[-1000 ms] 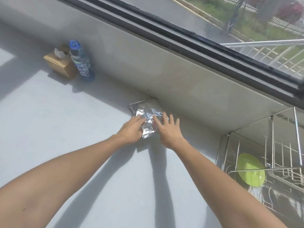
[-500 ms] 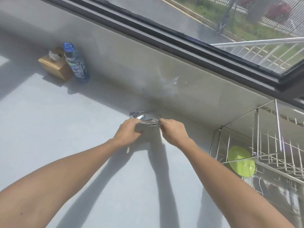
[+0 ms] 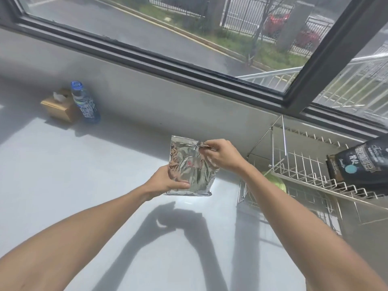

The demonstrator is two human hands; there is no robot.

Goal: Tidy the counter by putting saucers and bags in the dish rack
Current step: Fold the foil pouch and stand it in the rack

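Two bare forearms, no sleeves, no jewellery

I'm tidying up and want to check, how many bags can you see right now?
2: a silver foil bag held in both hands above the counter, and a dark bag on the dish rack's upper tier. Others may be out of view.

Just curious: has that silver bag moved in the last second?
Yes. The silver bag left the counter by the wall and is now held up in both hands.

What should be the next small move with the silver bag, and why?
Probably carry the silver bag rightward to the dish rack. Both hands hold it above the counter: the left hand at its lower side, the right hand pinching its top corner. The rack's upper shelf has free space beside the dark bag.
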